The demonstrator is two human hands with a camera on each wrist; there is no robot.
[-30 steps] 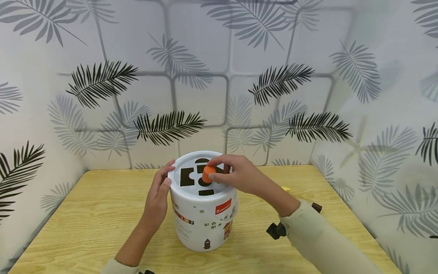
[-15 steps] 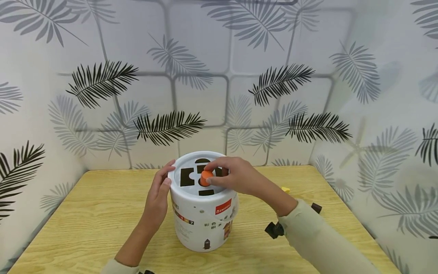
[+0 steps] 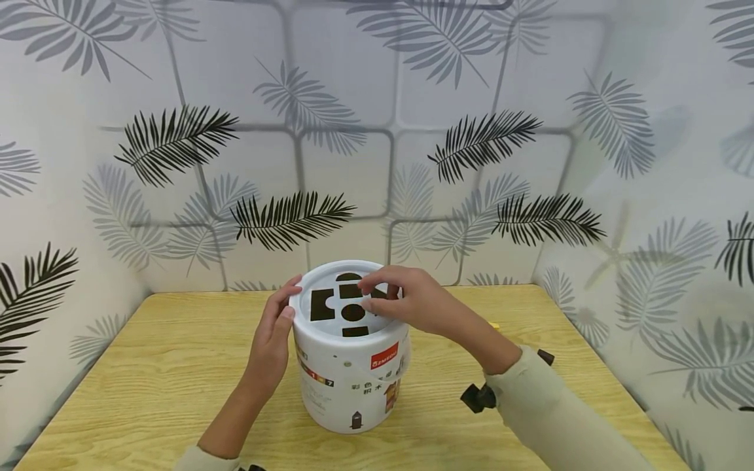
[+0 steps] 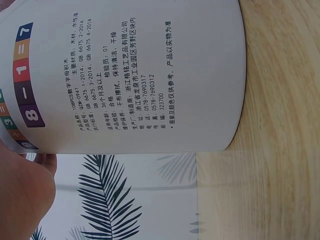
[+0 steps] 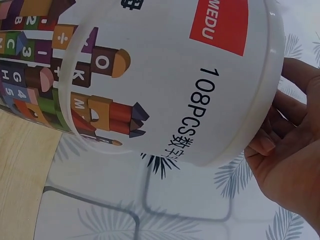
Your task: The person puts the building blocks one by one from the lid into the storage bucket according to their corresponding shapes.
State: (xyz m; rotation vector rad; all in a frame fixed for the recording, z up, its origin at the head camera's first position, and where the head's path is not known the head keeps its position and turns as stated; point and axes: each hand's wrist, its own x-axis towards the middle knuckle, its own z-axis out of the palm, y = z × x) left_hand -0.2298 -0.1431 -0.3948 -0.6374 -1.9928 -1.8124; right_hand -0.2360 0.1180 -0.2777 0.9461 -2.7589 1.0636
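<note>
A white printed bucket [image 3: 347, 386] stands upright on the table, its lid [image 3: 305, 314] cut with several shaped holes. My left hand [image 3: 272, 340] grips the left side of the lid's rim, thumb towards the front; in the left wrist view the hand [image 4: 25, 195] lies beside the bucket wall [image 4: 190, 75]. Above the lid's right part is my right hand [image 3: 421, 302], thumb and forefinger apart with nothing between them. In the right wrist view that hand [image 5: 292, 145] is by the rim [image 5: 272, 65], its other fingers bent. No orange piece shows in any view now.
The wood-grain table [image 3: 194, 353] carries a small yellow piece [image 3: 495, 325], partly hidden behind the right forearm. Leaf-patterned walls [image 3: 353, 163] stand behind and at both sides. A carrying handle [image 3: 406, 366] hangs on the bucket's right side.
The orange piece went down into the round hole of the lid and out of sight. My right hand let go of it and moved slightly up and right. My left hand has stayed.
</note>
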